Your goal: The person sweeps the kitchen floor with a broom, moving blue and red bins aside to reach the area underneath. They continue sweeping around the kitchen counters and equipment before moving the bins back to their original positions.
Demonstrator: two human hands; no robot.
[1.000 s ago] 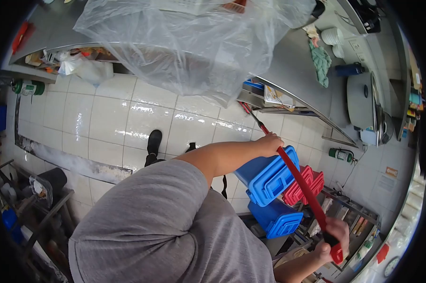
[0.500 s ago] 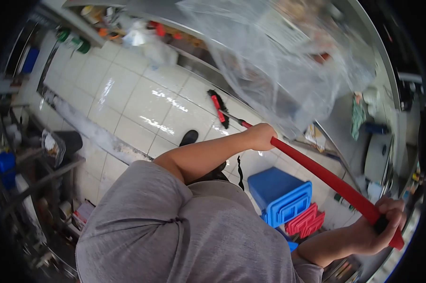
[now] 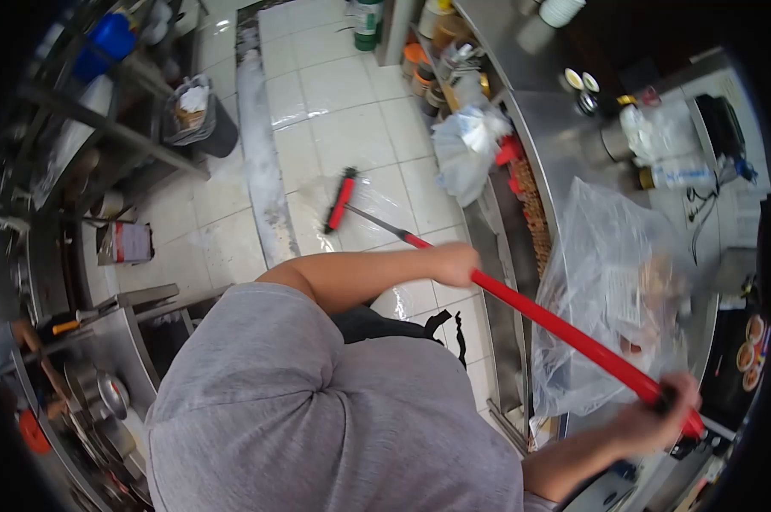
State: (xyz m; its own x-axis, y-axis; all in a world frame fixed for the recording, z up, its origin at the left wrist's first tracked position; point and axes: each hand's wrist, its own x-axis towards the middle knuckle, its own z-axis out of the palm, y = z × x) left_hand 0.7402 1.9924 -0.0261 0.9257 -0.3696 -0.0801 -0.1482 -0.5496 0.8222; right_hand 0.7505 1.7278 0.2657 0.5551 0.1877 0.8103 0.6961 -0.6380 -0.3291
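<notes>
A floor brush with a long red handle (image 3: 565, 333) runs diagonally across the head view. My left hand (image 3: 454, 263) is closed around the lower part of the handle. Close to the handle's top end, my right hand (image 3: 659, 416) is wrapped round it and slightly blurred. At the far end, the red brush head (image 3: 341, 200) with dark bristles rests on the wet white tiled floor (image 3: 360, 141). A greyish channel strip (image 3: 266, 171) with suds on it lies just left of the brush head.
A lined trash bin (image 3: 210, 128) stands at the left by metal racks. Along the right runs a steel counter (image 3: 556, 128), with a clear plastic sheet (image 3: 573, 282) draped over things. A white plastic bag (image 3: 471, 145) hangs by the shelf. Pots (image 3: 87, 388) fill the lower-left shelf.
The view has turned toward the left side of the aisle. The brush head has moved from beside the counter's base across the floor to near the channel strip. Both hands keep their hold.
</notes>
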